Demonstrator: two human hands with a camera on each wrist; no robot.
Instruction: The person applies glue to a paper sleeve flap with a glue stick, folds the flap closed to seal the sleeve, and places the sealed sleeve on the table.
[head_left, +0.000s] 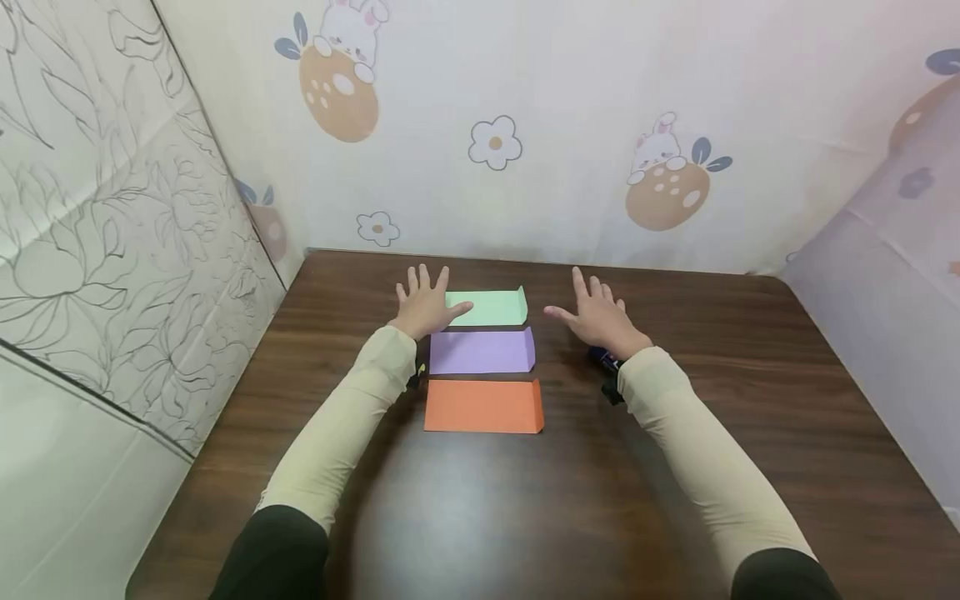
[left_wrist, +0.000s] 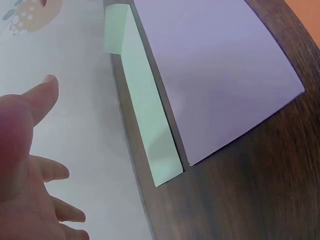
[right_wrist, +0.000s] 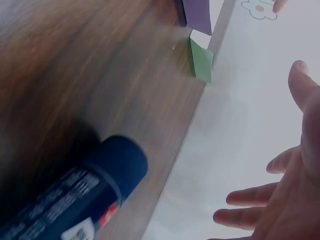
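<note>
Three paper pieces, each with an upturned flap at its right end, lie in a column on the brown table: light green (head_left: pixel 491 308) farthest, purple (head_left: pixel 480 352) in the middle, orange (head_left: pixel 480 407) nearest. My left hand (head_left: pixel 426 308) is spread at the green piece's left end, its thumb reaching across that corner; it grips nothing. To the right of the papers, my right hand (head_left: pixel 600 318) is spread too and holds nothing. A dark blue cylinder (right_wrist: pixel 75 195) with a printed label lies close to the right wrist, mostly hidden by it in the head view.
The wood-grain table (head_left: pixel 750 400) meets a wall covering (head_left: pixel 570 200) with bunny and flower prints at its far edge. A floral-line panel (head_left: pixel 112 250) stands at the left, and another pale covering (head_left: pixel 885 275) borders the right side.
</note>
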